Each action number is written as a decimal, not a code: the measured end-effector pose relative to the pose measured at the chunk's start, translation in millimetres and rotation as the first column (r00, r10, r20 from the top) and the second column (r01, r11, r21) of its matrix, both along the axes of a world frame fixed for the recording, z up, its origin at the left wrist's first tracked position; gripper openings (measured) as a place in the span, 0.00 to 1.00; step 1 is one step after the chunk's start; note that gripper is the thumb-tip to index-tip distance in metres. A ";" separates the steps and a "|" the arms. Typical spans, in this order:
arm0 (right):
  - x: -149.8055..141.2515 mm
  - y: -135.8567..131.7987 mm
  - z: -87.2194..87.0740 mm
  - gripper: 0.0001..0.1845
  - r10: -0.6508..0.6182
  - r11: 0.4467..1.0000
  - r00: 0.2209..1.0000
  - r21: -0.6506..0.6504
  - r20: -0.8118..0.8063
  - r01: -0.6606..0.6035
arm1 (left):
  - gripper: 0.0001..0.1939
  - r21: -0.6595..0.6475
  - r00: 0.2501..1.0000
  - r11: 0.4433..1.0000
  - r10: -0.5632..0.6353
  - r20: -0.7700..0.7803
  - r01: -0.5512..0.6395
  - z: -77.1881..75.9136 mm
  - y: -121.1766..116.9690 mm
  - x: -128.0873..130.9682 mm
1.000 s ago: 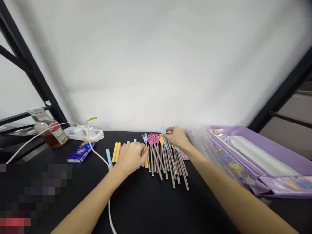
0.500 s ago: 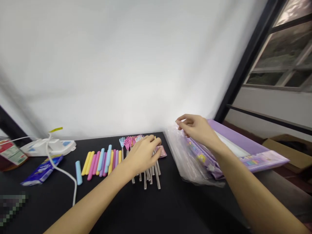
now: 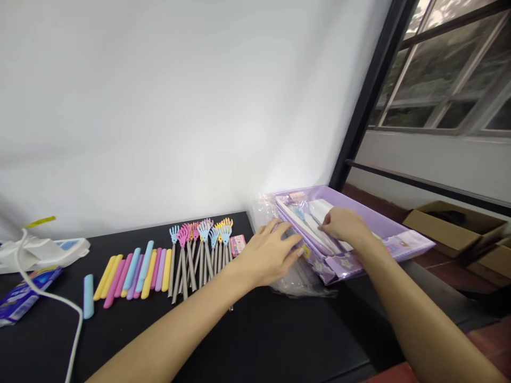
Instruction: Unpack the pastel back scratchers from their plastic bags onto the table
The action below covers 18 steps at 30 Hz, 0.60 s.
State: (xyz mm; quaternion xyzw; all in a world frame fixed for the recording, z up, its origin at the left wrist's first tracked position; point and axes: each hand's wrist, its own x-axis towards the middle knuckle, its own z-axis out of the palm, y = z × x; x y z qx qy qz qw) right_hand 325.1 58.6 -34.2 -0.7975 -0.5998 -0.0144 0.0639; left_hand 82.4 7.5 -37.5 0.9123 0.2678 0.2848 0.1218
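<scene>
My left hand [image 3: 267, 255] has its fingers spread over a stack of clear plastic bags [image 3: 287, 284], beside the purple box. My right hand [image 3: 344, 227] reaches inside the purple box [image 3: 359, 213] with thumb and fingers pinched together; what they grip is hidden. White sheets and plastic-wrapped pieces lie in the box near those fingertips. Left of my left hand is a bunch of back scratchers [image 3: 204, 234] with metal rods and blue, pink and yellow claw heads. A small pink packet [image 3: 238, 244] lies beside their heads.
Pastel handle tubes [image 3: 131, 274] lie in a row, with a single blue tube [image 3: 88, 296] apart. At left are a white power strip [image 3: 59, 254], its cable [image 3: 59, 299] and a blue packet [image 3: 27, 295]. Cardboard boxes [image 3: 451, 229] stand on the floor at right.
My left hand has moved right, off the back scratchers and over to the plastic bags. My right hand has lowered into the purple box. The view has turned right.
</scene>
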 end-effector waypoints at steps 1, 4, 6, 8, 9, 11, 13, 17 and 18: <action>-2.9 -3.3 8.1 0.09 0.028 0.999 0.999 0.042 -0.030 -0.027 | 0.18 -0.027 0.999 1.000 0.002 0.050 0.000 1.0 -0.7 -1.4; -25.8 -18.1 40.9 0.07 0.213 0.948 0.956 0.277 -0.200 -0.154 | 0.18 -0.258 0.952 0.966 0.093 0.290 -0.016 6.6 -2.4 -9.2; -53.2 -29.4 62.5 0.06 0.395 0.880 0.859 0.401 -0.325 -0.252 | 0.21 -0.565 0.848 0.824 0.267 0.459 0.046 12.3 -3.9 -17.2; -87.1 -38.7 77.7 0.06 0.579 0.795 0.705 0.475 -0.410 -0.377 | 0.25 -0.792 0.709 0.558 0.452 0.541 0.248 19.3 -7.0 -28.2; -104.6 -42.1 82.2 0.06 0.650 0.753 0.614 0.484 -0.447 -0.445 | 0.27 -0.821 0.651 0.445 0.510 0.562 0.359 23.1 -9.3 -35.2; -137.4 -46.5 85.0 0.08 0.736 0.672 0.429 0.491 -0.524 -0.554 | 0.26 -0.787 0.554 0.351 0.567 0.610 0.507 30.4 -15.2 -53.0; -163.3 -48.4 81.2 0.11 0.753 0.612 0.269 0.487 -0.601 -0.623 | 0.21 -0.731 0.450 0.377 0.602 0.660 0.568 36.1 -21.2 -75.4; -192.8 -48.1 59.7 0.13 0.725 0.591 0.176 0.469 -0.666 -0.656 | 0.17 -0.711 0.263 0.418 0.726 0.636 0.566 35.8 -27.2 -124.7; -196.9 -48.2 52.6 0.12 0.723 0.596 0.201 0.450 -0.661 -0.666 | 0.16 -0.713 0.236 0.420 0.745 0.624 0.561 32.8 -27.4 -135.2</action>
